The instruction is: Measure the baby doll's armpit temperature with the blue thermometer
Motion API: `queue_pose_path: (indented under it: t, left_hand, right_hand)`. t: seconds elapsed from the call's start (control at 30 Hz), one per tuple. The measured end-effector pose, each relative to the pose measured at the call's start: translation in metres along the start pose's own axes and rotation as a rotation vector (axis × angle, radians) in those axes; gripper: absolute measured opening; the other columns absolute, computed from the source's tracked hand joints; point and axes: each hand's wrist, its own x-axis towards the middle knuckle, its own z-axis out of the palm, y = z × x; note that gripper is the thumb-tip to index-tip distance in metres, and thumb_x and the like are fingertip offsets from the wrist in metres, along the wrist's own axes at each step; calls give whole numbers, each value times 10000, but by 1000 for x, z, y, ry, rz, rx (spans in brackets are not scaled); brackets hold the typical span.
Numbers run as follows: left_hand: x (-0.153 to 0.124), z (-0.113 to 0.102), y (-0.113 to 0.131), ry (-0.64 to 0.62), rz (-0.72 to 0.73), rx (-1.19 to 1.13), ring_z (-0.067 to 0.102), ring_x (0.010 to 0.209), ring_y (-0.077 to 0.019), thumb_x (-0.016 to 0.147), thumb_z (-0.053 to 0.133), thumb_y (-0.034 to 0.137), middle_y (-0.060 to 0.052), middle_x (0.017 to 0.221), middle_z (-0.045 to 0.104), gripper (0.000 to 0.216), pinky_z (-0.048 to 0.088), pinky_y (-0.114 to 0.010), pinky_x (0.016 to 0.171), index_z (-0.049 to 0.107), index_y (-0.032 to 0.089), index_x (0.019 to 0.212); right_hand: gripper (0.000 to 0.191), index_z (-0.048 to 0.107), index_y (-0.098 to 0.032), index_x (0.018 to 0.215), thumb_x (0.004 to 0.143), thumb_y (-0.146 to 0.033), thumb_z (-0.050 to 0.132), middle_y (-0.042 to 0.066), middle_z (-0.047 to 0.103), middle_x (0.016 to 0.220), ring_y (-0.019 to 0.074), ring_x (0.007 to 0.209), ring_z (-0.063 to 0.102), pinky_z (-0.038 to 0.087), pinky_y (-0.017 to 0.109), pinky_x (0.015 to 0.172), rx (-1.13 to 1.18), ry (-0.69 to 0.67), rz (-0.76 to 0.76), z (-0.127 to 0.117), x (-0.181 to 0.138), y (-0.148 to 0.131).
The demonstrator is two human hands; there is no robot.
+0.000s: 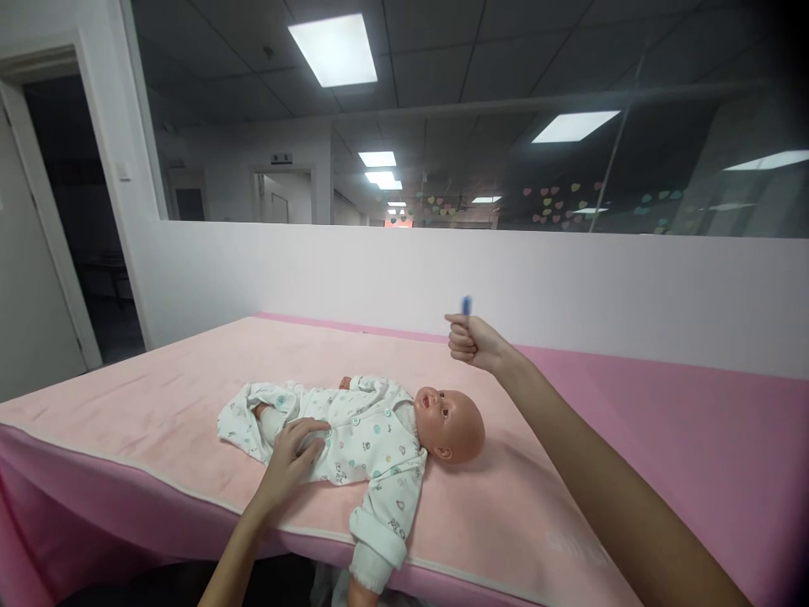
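A baby doll (pixel 450 426) in a white printed romper (pixel 363 430) lies on its back, head to the right. One of its sleeved arms hangs over the near edge of the padded surface. My left hand (pixel 297 443) rests on the romper around the doll's hip, fingers loosely apart and gripping nothing that shows. Raised beyond the doll's head, my right hand (pixel 473 341) is closed around a small object with a blue end (pixel 466 304) sticking up above the fist. It is blurred, and the fingers hide the rest of it.
Beneath the doll is a pale pink mat (pixel 190 379) with a darker pink border (pixel 632 396). A white wall (pixel 354 270) with a wide window above it stands behind. At the left is an open doorway (pixel 88 202).
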Motion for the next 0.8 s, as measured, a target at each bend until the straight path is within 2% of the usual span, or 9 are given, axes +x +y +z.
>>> queue_pose_path:
  t: [0.07,0.23,0.63,0.73,0.8]
  left_hand:
    - [0,0,1,8,-2,2,462,1106,-209,814,472,345,-17,1094,596,254,356,-424,997,618,273,1009]
    - [-1,0,3,25,-22,-1,464,1109,-208,813,473,346,-20,1101,592,248,363,-416,997,626,269,992]
    - [0,0,-1,15,10,-16,469,1091,-207,813,463,346,-19,1081,602,246,370,-412,980,624,265,981]
    - [1,0,-1,24,18,-10,486,1072,-203,810,470,349,-21,1068,607,245,390,-402,966,629,266,977]
    - [0,0,-1,27,13,-9,487,1073,-204,806,477,344,-22,1068,608,240,388,-403,970,631,265,973]
  right_hand:
    - [396,206,-221,498,795,-312,452,-84,218,372,40,363,169,153,207,380,-110,74,2,7,0,2]
    - [349,309,-198,465,762,-275,476,-61,286,357,38,351,205,165,213,390,-255,107,33,20,1,11]
    - [306,401,-180,447,734,-275,450,12,464,422,70,382,313,208,235,424,-491,341,8,16,1,16]
    - [361,387,-188,419,758,-305,424,4,439,414,73,386,302,203,235,432,-540,405,-44,20,-12,13]
    - [422,360,-191,394,789,-331,401,-20,368,386,67,381,257,182,232,434,-632,498,-153,25,-29,17]
